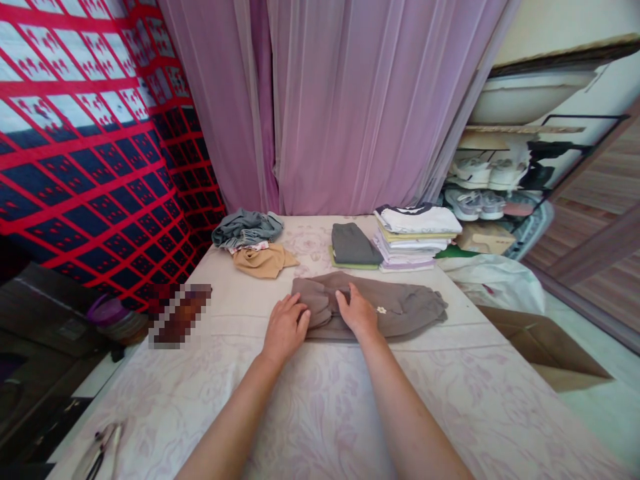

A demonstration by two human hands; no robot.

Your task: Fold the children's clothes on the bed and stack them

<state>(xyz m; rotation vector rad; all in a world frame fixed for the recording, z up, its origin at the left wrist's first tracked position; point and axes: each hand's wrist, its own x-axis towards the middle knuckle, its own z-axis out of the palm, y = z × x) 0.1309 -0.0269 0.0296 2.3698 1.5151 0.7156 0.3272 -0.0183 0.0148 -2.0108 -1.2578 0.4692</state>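
A pair of grey-brown trousers [407, 303] lies folded lengthwise across the table, with a gathered cuff at the right end and a small white flower on the cloth. My left hand [287, 325] rests at the left end of the trousers, its fingers stretched out over the edge of the cloth. On top of their middle lies my right hand [359, 312], fingers apart and pressing lightly on the fabric. Neither hand visibly grips anything. The underside of the trousers is hidden.
Crumpled clothes [247, 230] lie at the back left, above a tan garment [263, 260]. At the back right are a folded dark grey garment [355, 245] and a stack of folded shirts [413, 237]. Right of the table stand a cardboard box [545, 343] and a shoe rack [585, 127].
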